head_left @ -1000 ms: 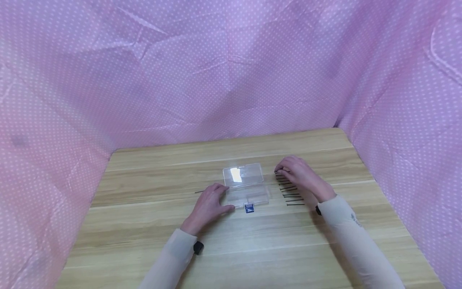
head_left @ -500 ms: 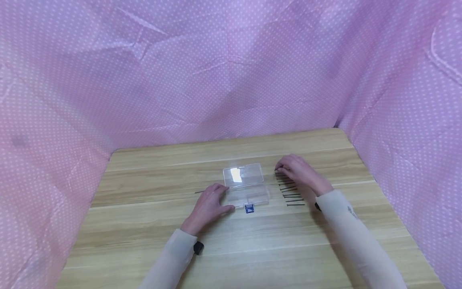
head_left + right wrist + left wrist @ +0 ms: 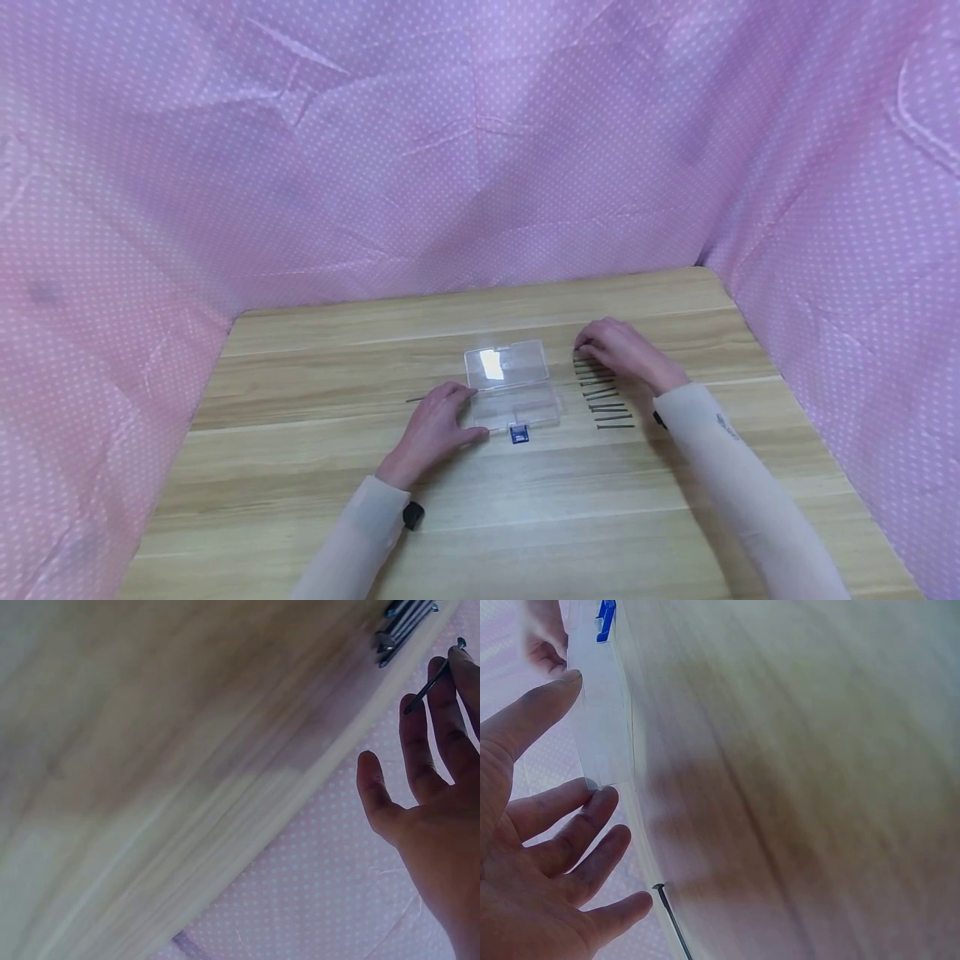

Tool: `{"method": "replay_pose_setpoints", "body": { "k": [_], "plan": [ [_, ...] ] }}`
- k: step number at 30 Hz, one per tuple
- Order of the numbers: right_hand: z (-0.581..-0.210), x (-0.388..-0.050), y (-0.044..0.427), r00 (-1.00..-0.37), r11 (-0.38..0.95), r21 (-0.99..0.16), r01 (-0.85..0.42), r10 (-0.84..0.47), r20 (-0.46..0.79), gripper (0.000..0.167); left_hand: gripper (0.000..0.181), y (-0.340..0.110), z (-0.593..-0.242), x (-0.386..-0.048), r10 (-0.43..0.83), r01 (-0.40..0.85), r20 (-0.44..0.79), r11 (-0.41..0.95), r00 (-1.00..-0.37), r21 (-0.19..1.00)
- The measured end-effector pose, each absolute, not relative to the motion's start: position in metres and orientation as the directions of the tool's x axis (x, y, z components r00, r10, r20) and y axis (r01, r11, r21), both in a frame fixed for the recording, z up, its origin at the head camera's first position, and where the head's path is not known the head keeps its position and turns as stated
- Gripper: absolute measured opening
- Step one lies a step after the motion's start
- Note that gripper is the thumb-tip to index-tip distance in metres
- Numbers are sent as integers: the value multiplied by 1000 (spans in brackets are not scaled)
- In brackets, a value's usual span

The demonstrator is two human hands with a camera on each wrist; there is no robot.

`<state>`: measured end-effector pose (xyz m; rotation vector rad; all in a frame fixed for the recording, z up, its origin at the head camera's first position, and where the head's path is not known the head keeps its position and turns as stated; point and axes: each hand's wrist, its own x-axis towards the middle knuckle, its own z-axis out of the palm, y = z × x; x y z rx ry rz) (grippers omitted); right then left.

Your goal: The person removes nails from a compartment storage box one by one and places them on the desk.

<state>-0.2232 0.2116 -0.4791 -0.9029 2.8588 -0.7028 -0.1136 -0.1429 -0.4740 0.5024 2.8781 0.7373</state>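
A clear plastic box (image 3: 495, 410) lies with its lid (image 3: 523, 363) folded back on the table and a blue latch (image 3: 519, 434) on its near side. My left hand (image 3: 431, 429) holds the box at its left end, thumb at the near corner and a fingertip at the far one. At the far end of a row of dark nails (image 3: 609, 407), my right hand (image 3: 618, 350) pinches one nail (image 3: 425, 691) between thumb and fingers. In the right wrist view that nail appears raised off the table, with its head near the thumb.
A single nail (image 3: 673, 922) lies to the left of the box, partly behind my left hand in the head view. The wooden table (image 3: 300, 483) is bounded at the back and sides by pink dotted cloth (image 3: 375, 167).
My right hand has shifted slightly away from me and to the right at the far end of the nail row. My left hand and the box stay in place.
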Motion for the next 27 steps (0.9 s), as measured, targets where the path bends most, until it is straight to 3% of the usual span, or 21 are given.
{"method": "replay_pose_setpoints", "body": {
  "k": [27],
  "plan": [
    [-486,-228,210,-840,765,-428,-482,-543,-25,10,71,-142,-474,-111,348,284,-50,832,-936,476]
  ]
}}
